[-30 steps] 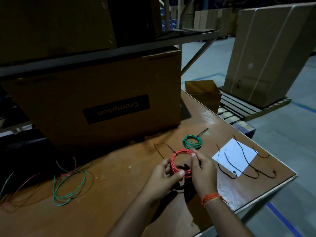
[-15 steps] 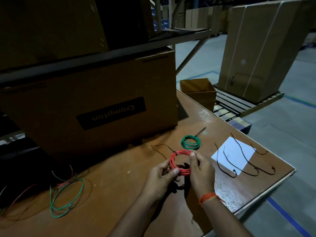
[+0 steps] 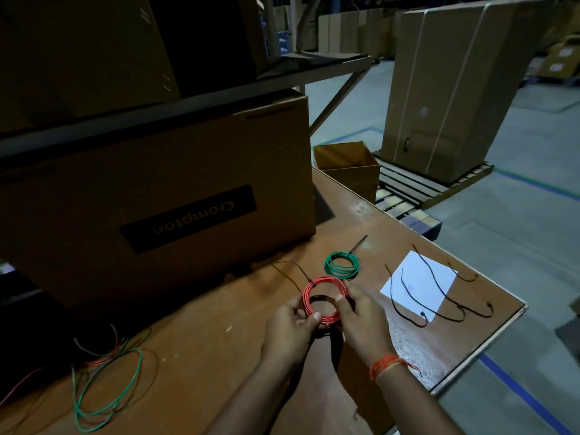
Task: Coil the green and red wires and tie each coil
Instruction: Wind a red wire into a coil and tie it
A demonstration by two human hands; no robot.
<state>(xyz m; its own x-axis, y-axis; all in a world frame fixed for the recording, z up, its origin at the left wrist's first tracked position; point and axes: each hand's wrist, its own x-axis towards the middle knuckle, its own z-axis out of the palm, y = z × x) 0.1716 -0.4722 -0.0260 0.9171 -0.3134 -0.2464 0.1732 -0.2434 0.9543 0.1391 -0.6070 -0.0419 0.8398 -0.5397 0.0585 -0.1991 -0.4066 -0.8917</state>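
- Done — green coil [image 3: 341,265] lies tied on the surface [image 3: 219,334].
- Your left hand [image 3: 290,321] and right hand [image 3: 361,318] pinch the red coil [image 3: 324,299], tie already on.
- Left — loose wires [image 3: 103,384].

I note a red coil [image 3: 324,299] at frame centre with a black tie on it, and a green coil [image 3: 341,265] just above it. The table [image 3: 201,350] is orange-brown. At right, black ties [image 3: 439,293] cross a white sheet [image 3: 417,285]. Lower left: loose green and red wires [image 3: 103,384]. The carton [image 3: 188,196] is brown with a black label. An orange thread band [image 3: 387,365] circles the wrist at lower right.
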